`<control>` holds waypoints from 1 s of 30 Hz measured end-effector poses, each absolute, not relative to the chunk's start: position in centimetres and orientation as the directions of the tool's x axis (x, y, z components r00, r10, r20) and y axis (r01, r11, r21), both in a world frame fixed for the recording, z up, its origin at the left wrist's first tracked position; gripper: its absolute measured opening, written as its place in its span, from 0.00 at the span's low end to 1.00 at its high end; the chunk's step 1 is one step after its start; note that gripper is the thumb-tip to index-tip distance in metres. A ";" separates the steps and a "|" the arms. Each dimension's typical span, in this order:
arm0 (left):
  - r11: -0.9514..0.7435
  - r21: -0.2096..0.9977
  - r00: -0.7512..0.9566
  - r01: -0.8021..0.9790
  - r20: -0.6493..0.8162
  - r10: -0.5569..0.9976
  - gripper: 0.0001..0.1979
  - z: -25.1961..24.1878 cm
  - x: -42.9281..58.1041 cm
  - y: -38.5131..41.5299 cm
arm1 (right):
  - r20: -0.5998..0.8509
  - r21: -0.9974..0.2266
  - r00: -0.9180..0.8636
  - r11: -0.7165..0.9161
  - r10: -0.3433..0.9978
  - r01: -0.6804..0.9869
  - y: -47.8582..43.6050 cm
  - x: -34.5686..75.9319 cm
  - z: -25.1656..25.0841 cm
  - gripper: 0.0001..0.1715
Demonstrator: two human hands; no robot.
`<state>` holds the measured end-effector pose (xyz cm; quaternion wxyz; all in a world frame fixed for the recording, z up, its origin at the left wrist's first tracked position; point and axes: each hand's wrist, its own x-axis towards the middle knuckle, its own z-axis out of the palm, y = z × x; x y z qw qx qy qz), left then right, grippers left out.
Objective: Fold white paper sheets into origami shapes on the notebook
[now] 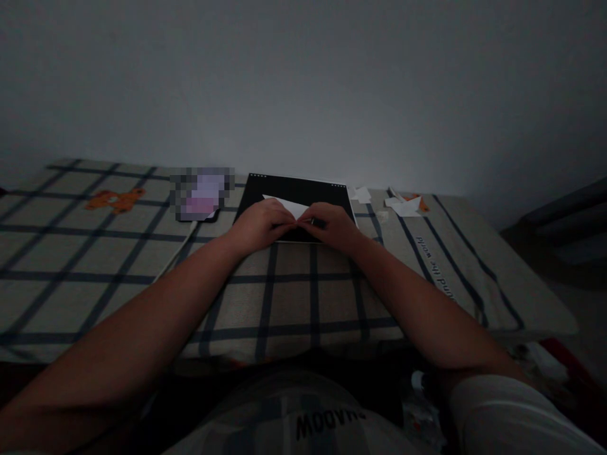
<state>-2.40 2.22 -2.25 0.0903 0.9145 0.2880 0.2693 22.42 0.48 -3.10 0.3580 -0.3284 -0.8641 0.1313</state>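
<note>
Both hands meet over a black rectangular board point(303, 186) lying on the table, pinching a folded piece of white paper point(294, 207). My left hand point(262, 222) is closed on the paper's left side, its fingertips near the middle. From the other side my right hand point(332, 225) pinches the paper, and the two sets of fingertips almost touch. A pointed corner of the paper sticks out above the left hand. The fingers cover the paper's lower part, so its full shape is hidden.
A phone point(203, 196) with a white cable point(177, 248) lies left of the board. Right of it are a folded white paper boat shape point(405, 205) and a white paper piece point(361, 194). A checked tablecloth point(289, 291) covers the table, against a plain wall point(303, 88).
</note>
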 end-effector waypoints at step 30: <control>-0.855 0.304 0.658 0.421 0.546 0.519 0.12 -2.5 -2.8 2.6 | 0.736 -0.253 -0.492 0.862 0.466 0.439 0.4 22.4 -3.3 0.21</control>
